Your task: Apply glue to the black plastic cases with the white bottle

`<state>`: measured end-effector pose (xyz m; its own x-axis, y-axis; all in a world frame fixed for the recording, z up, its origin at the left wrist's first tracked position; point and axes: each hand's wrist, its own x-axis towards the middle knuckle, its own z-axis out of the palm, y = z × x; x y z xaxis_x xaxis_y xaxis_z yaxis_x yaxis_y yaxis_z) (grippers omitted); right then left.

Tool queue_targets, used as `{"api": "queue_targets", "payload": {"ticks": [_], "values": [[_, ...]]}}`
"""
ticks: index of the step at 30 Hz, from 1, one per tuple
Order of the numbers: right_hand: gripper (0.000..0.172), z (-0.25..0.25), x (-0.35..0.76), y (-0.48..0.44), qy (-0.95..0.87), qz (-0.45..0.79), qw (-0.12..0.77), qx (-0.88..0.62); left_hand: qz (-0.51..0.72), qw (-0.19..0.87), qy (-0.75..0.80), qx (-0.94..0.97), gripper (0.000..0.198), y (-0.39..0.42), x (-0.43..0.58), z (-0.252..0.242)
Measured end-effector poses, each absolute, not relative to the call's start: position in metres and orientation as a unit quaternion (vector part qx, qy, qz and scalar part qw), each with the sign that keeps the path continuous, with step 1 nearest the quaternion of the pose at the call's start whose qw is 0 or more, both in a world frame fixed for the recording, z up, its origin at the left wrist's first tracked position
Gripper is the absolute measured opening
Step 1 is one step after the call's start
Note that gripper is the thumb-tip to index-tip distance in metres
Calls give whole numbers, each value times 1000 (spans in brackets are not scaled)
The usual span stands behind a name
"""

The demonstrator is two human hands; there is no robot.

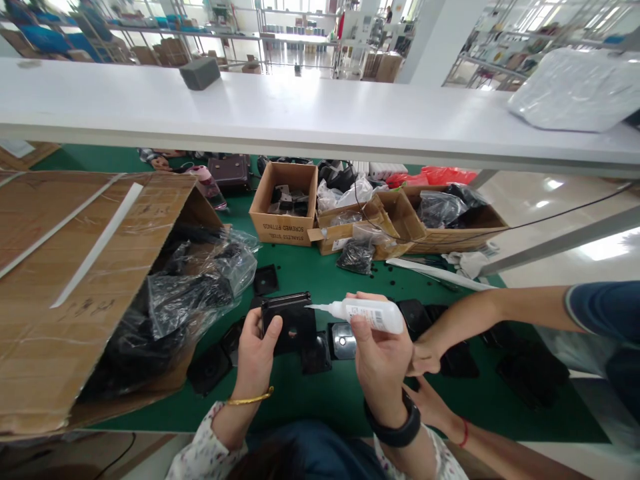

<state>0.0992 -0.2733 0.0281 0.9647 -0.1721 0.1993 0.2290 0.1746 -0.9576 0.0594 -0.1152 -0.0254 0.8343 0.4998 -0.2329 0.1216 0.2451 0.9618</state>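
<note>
My left hand [257, 343] grips a flat black plastic part [289, 323] by its left side, thumb on its face. My right hand [381, 353] is wrapped round a white squeeze bottle [373, 315] with a thin nozzle, tilted to the left. The nozzle tip is at the upper right edge of the black part; whether it touches cannot be made out. Below the held part lies another black piece [316, 353]. A piece with a shiny, silvery face [343, 341] rests between my hands.
A large cardboard box [100, 253] of bagged black parts lies at left. Behind stand an open carton [283, 229] and further cartons [455, 239]. A co-worker's hands [425, 357] are close to my right wrist. A white shelf [300, 110] spans above the green table [310, 407].
</note>
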Motion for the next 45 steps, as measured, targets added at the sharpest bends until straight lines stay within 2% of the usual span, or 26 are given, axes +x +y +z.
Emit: {"api": "queue_targets", "payload": {"ticks": [7, 22, 27, 36, 45], "values": [[21, 48, 101, -275, -147, -174, 658, -717, 127, 730, 262, 618, 41, -116, 58, -20], [20, 62, 95, -275, -221, -196, 579, -760, 143, 722, 260, 626, 41, -115, 51, -18], [24, 66, 91, -272, -253, -212, 562, -759, 148, 718, 255, 631, 40, -114, 49, -19], [43, 64, 74, -268, -334, -226, 513, -758, 169, 721, 266, 617, 39, -115, 49, -13], [28, 64, 77, -265, -317, -256, 489, -771, 197, 702, 264, 631, 40, -115, 51, -11]]}}
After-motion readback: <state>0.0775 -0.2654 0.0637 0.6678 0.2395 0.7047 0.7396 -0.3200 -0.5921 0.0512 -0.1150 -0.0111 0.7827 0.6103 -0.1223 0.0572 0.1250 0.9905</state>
